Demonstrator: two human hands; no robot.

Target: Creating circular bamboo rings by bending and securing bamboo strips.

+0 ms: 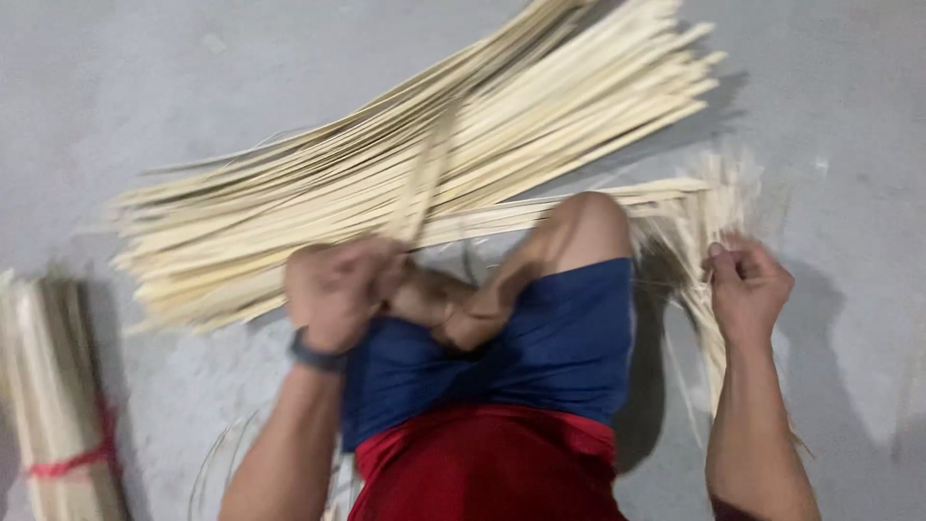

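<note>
A large bundle of long pale bamboo strips [424, 154] lies on the grey floor, fanning from lower left to upper right. My left hand [333, 289] is closed around a thin binding strip that rises over the middle of the bundle. My right hand [745, 287] pinches several thin loose strips [709, 222] that spread out at the right. My bent knee [584, 227] in blue shorts sits between the hands, against the bundle's near edge. The view is blurred by motion.
A second, smaller bundle of strips [53, 386] tied with a red band [72, 458] lies at the lower left. Thin curled strips lie on the floor near my left forearm. Grey concrete floor [849, 116] surrounds everything.
</note>
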